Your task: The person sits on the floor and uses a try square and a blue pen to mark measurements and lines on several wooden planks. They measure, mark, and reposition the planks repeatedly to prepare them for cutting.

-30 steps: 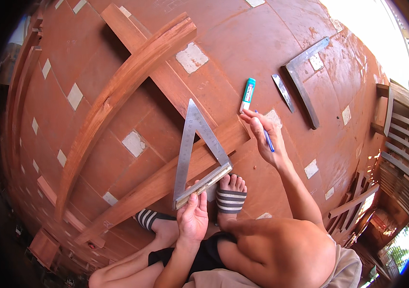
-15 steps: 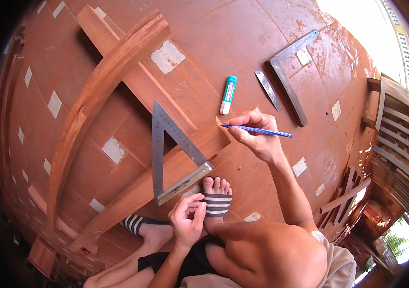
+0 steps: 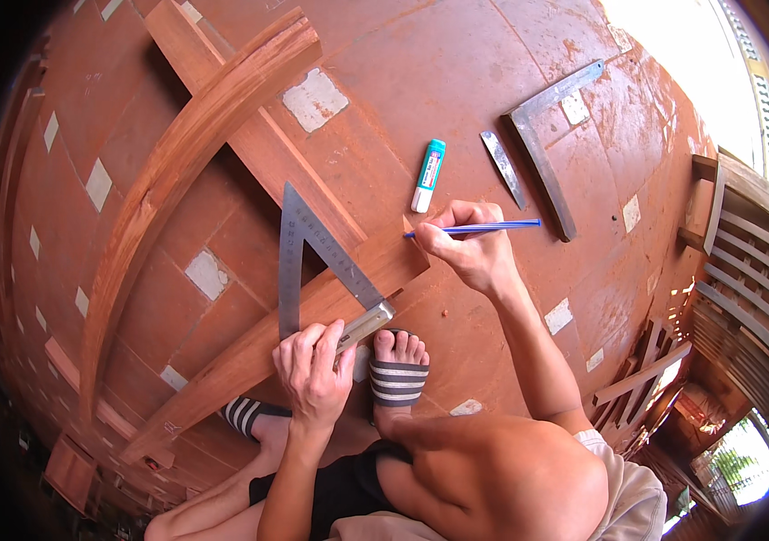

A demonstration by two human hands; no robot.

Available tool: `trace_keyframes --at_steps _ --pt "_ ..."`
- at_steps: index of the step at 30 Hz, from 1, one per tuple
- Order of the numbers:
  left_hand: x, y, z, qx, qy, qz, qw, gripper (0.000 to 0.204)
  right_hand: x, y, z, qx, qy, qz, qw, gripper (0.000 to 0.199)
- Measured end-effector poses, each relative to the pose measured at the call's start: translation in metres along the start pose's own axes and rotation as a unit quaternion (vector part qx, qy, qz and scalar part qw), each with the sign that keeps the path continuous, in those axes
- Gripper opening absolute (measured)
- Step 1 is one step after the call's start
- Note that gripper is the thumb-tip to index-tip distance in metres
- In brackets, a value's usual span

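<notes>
Across the wooden beam (image 3: 240, 356)'s near edge lies a metal triangle square (image 3: 337, 261), its base now grasped by the left hand (image 3: 317, 365), beside it moments ago, so apparently steadied, while the right hand (image 3: 473, 243) pinches a blue pen (image 3: 501, 226) at the beam's right end.

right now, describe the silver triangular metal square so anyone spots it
Find the reddish-brown wooden beam nearest the dark striped sandals. The silver triangular metal square lies across it, at the left hand. Unlike the dark L-shaped metal square, it forms a closed triangle.
</notes>
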State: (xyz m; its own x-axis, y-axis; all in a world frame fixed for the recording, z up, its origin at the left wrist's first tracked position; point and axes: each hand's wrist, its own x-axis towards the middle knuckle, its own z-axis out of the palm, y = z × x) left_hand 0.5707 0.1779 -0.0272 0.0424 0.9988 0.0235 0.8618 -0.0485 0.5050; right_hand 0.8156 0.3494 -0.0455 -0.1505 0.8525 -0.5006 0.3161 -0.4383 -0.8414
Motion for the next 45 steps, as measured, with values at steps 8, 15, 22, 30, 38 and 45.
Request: trace_keyframes --at_steps 8,15,22,30,38,45 --pt "0.001 -0.001 0.003 0.008 0.023 0.029 0.999 0.051 0.007 -0.008 -0.016 -0.023 -0.033 0.066 0.997 0.031" --pt "0.002 0.000 0.009 -0.015 0.029 0.048 0.998 0.055 -0.042 -0.012 -0.002 0.029 0.049 -0.112 0.992 0.018" --pt "0.001 -0.001 0.011 -0.025 0.026 0.050 0.998 0.057 -0.059 -0.020 0.036 -0.060 0.064 -0.141 0.986 0.016" --pt "0.002 -0.001 0.011 -0.031 0.032 0.053 0.998 0.055 -0.054 -0.008 0.058 -0.052 0.077 -0.171 0.981 0.015" --pt "0.002 -0.002 0.011 -0.035 0.035 0.055 0.997 0.054 -0.053 -0.010 0.058 -0.064 0.075 -0.170 0.981 0.016" --pt "0.003 -0.002 0.012 -0.039 0.038 0.057 0.997 0.053 -0.052 -0.012 0.058 -0.069 0.075 -0.174 0.979 0.016"
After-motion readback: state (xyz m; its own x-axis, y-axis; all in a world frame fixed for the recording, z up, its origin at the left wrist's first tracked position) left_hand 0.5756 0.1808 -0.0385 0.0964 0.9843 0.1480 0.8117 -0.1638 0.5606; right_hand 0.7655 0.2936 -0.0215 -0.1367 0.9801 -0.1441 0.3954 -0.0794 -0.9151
